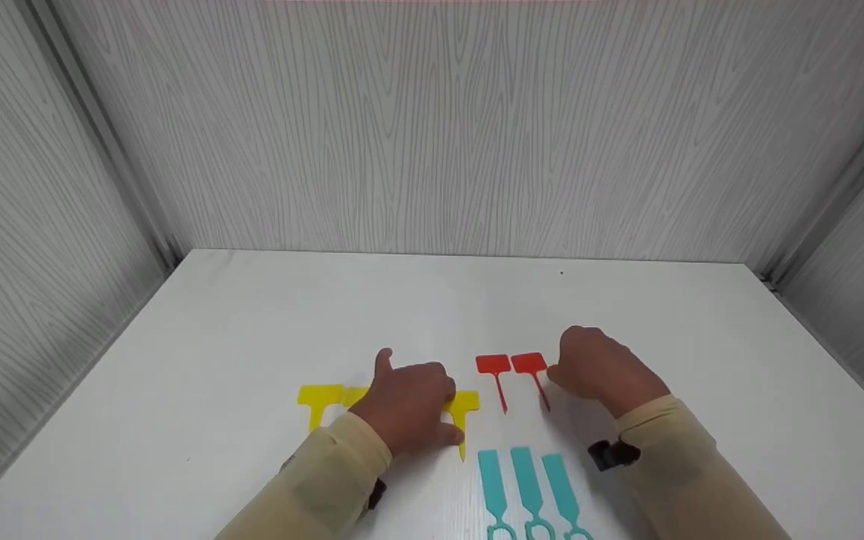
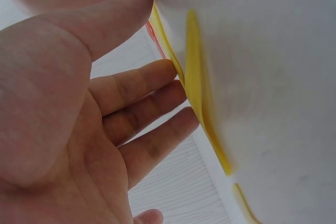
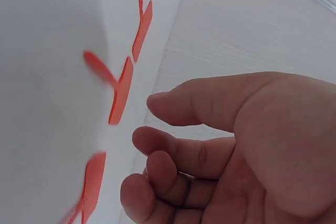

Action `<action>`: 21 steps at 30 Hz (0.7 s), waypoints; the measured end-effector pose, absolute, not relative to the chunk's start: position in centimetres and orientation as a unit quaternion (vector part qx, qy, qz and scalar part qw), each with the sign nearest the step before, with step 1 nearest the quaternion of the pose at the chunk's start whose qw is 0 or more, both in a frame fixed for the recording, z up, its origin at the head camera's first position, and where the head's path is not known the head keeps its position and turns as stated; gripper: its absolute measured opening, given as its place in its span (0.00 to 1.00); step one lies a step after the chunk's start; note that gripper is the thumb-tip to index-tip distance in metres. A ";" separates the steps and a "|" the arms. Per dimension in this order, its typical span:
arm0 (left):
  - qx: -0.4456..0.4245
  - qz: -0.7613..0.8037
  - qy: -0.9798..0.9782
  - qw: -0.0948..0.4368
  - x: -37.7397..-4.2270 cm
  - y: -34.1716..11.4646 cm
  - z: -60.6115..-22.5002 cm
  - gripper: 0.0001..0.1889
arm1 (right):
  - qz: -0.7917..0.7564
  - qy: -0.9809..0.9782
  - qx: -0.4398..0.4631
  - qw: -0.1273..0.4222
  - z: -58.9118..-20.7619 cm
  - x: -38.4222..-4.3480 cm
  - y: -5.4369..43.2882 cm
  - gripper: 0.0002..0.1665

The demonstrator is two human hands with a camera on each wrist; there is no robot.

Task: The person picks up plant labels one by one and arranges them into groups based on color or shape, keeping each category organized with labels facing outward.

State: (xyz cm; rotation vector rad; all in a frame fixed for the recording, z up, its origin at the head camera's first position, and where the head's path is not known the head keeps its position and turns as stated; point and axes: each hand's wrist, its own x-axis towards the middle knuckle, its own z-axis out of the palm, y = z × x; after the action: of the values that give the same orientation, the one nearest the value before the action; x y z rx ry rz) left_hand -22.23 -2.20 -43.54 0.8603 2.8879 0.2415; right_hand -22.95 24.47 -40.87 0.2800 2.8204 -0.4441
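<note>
A row of yellow T-shaped plant labels [image 1: 319,397] lies on the white table, partly hidden under my left hand [image 1: 409,409]. Its thumb and fingertips touch the rightmost yellow label [image 1: 463,409]; in the left wrist view the fingers extend to the edge of a yellow label [image 2: 194,72]. To the right lie red plant labels [image 1: 493,364], flat heads away from me and thin stems towards me. My right hand [image 1: 604,371] hovers beside them, fingers loosely bent and holding nothing. In the right wrist view, three red labels [image 3: 122,90] show; the head view hides one behind that hand.
Three teal strip labels with looped ends [image 1: 529,480] lie nearer me, between the forearms. White wood-grain panels [image 1: 432,127] enclose the table [image 1: 327,300] at the back and both sides. A dark strap piece [image 1: 613,454] hangs at the right cuff.
</note>
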 end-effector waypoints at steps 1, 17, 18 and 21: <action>0.284 0.082 0.953 0.060 -22.3 -2.2 -43.6 0.26 | -0.158 0.973 0.100 0.137 -40.9 -22.8 24.8 0.23; 0.281 0.089 0.953 0.065 -22.4 -2.3 -43.8 0.26 | -0.159 0.972 0.112 0.130 -41.5 -20.6 28.1 0.13; 0.282 0.089 0.953 0.065 -22.4 -2.3 -43.8 0.26 | -0.158 0.972 0.114 0.131 -41.5 -20.6 28.2 0.14; 0.283 0.088 0.953 0.063 -22.4 -2.2 -43.9 0.26 | -0.147 0.974 0.111 0.132 -41.7 -20.5 28.4 0.14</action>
State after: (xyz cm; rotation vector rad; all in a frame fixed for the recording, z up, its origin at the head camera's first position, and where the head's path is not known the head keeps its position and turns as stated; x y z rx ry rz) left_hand -22.40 -2.24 -43.87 0.8547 2.8790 0.2646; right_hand -20.54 28.42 -41.67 0.3215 2.8267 -0.4281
